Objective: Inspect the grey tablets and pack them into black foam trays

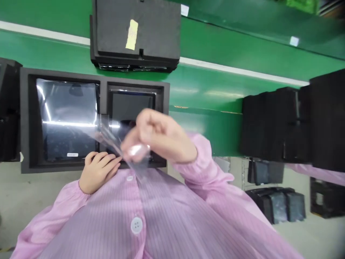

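Observation:
My right hand (pixel 161 135), smeared by motion, is closed on a piece of clear plastic film (pixel 115 144) above the black foam tray (pixel 25 118). The film stretches left from the fingers, across the tray's divider. My left hand (pixel 101 169) lies with its fingers stretched out on the tray's near rim. In the left compartment sits a flat dark screen panel (pixel 70 140) under shiny clear plastic, with a small white label near its lower edge. A second dark screen (pixel 132 104) lies in the right compartment, partly hidden by my right hand and the film.
Behind the tray, stacked black foam trays (pixel 159 32) bear a yellow paper strip (pixel 132 35). More black foam (pixel 275 124) stands at the right of the green bench (pixel 205 93), and another black stack (pixel 8 111) at far left. Dark wrapped panels (pixel 279 205) stand below, right.

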Demonstrator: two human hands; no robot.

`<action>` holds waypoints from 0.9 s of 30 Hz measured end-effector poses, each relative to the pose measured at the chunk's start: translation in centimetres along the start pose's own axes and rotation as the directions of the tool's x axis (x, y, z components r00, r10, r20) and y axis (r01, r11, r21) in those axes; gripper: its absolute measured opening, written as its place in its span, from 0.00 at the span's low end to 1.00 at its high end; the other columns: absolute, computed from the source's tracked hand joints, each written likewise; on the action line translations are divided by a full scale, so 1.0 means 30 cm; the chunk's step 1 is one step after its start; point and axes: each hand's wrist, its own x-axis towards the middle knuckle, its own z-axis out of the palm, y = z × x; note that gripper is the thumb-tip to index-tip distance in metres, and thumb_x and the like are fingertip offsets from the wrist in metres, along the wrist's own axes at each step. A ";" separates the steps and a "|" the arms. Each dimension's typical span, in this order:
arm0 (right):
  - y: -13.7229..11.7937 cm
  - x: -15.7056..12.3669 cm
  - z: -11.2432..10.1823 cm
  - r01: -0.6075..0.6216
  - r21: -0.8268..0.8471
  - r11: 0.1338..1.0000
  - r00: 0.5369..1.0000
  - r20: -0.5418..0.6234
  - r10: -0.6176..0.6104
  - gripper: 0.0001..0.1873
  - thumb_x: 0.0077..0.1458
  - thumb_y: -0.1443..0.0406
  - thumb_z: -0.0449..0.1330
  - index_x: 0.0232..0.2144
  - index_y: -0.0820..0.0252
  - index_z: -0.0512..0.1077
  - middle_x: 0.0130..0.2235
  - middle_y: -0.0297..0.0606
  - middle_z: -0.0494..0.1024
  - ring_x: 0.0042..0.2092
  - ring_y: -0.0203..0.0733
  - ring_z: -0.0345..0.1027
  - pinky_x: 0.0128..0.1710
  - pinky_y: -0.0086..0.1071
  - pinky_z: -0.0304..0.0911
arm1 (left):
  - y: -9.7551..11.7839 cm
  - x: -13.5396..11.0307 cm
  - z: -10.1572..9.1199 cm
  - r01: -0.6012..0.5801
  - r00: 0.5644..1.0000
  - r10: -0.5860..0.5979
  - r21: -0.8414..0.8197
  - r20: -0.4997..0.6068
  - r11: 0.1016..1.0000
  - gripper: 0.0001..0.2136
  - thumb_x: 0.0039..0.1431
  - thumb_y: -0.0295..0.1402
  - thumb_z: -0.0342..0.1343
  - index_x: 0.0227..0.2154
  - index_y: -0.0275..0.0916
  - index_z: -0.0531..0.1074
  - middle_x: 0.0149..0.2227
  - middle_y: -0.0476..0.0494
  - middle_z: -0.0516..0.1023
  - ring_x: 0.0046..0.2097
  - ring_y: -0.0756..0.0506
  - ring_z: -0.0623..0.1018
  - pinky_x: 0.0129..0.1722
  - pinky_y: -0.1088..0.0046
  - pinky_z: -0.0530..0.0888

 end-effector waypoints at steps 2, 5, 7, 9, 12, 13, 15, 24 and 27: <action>-0.036 0.079 -0.028 -0.033 -0.021 0.999 0.987 -0.157 0.030 0.09 0.59 0.62 0.62 0.34 0.57 0.64 0.40 0.35 0.80 0.43 0.38 0.79 0.43 0.32 0.75 | -0.002 0.011 -0.001 0.011 1.000 -0.011 0.000 -0.013 1.000 0.05 0.60 0.33 0.60 0.39 0.44 0.77 0.37 0.48 0.83 0.40 0.43 0.77 0.44 0.61 0.61; -0.048 0.202 -0.114 -0.043 -0.041 0.998 0.968 -0.250 0.031 0.07 0.60 0.64 0.60 0.34 0.58 0.64 0.42 0.38 0.80 0.48 0.41 0.77 0.50 0.36 0.74 | 0.003 0.027 -0.001 0.053 0.999 -0.053 0.009 0.005 0.999 0.04 0.59 0.32 0.60 0.37 0.46 0.78 0.46 0.47 0.83 0.49 0.39 0.77 0.47 0.59 0.60; -0.044 0.257 -0.187 -0.009 -0.084 0.996 0.951 -0.308 -0.017 0.04 0.62 0.65 0.56 0.38 0.59 0.63 0.43 0.40 0.79 0.49 0.41 0.77 0.52 0.39 0.72 | 0.006 0.035 0.001 0.083 0.997 -0.083 0.006 0.009 0.997 0.04 0.59 0.30 0.60 0.34 0.46 0.78 0.48 0.47 0.82 0.52 0.38 0.77 0.51 0.57 0.59; -0.047 0.271 -0.258 0.020 -0.187 0.982 0.921 -0.378 -0.091 0.07 0.64 0.64 0.53 0.43 0.61 0.63 0.44 0.40 0.79 0.50 0.40 0.76 0.53 0.41 0.71 | -0.004 0.035 0.004 0.092 0.996 -0.092 -0.005 0.008 0.996 0.03 0.58 0.30 0.60 0.32 0.45 0.78 0.47 0.45 0.83 0.51 0.38 0.78 0.55 0.55 0.58; -0.072 0.203 -0.326 0.014 -0.482 0.876 0.839 -0.471 -0.273 0.12 0.64 0.63 0.51 0.49 0.60 0.63 0.46 0.39 0.78 0.48 0.38 0.76 0.54 0.41 0.69 | -0.062 0.014 -0.006 0.156 0.985 -0.157 -0.020 -0.069 0.988 0.03 0.56 0.31 0.61 0.33 0.44 0.78 0.47 0.44 0.83 0.49 0.38 0.79 0.55 0.54 0.63; -0.080 0.162 -0.333 -0.020 -0.600 0.800 0.799 -0.491 -0.348 0.13 0.64 0.63 0.52 0.49 0.60 0.64 0.47 0.38 0.78 0.47 0.38 0.76 0.53 0.40 0.69 | -0.092 0.003 -0.015 0.237 0.963 -0.239 -0.032 -0.127 0.971 0.04 0.56 0.32 0.61 0.35 0.44 0.78 0.47 0.42 0.82 0.50 0.38 0.79 0.55 0.54 0.66; -0.080 0.069 -0.317 -0.167 -0.791 0.588 0.726 -0.503 -0.470 0.12 0.64 0.64 0.52 0.48 0.60 0.67 0.46 0.39 0.79 0.46 0.39 0.76 0.52 0.38 0.69 | -0.154 -0.016 -0.039 0.489 0.844 -0.484 -0.041 -0.229 0.871 0.11 0.57 0.34 0.59 0.43 0.42 0.78 0.51 0.38 0.80 0.53 0.35 0.78 0.55 0.52 0.70; 0.202 -0.044 0.011 -0.744 -0.638 -0.198 0.668 -0.709 -0.227 0.36 0.63 0.53 0.55 0.66 0.69 0.56 0.51 0.60 0.75 0.40 0.54 0.78 0.36 0.39 0.70 | -0.239 0.067 -0.085 0.910 0.395 -0.908 0.189 -0.136 0.368 0.38 0.59 0.46 0.53 0.66 0.27 0.54 0.60 0.15 0.66 0.59 0.18 0.68 0.53 0.36 0.69; 0.232 -0.019 0.018 -0.734 -0.676 -0.064 0.670 -0.705 -0.233 0.46 0.60 0.50 0.56 0.70 0.68 0.46 0.57 0.66 0.68 0.42 0.58 0.77 0.39 0.43 0.70 | -0.307 0.066 -0.112 0.937 0.348 -0.933 0.066 -0.092 0.343 0.42 0.53 0.48 0.58 0.66 0.26 0.56 0.56 0.15 0.70 0.58 0.19 0.70 0.54 0.37 0.67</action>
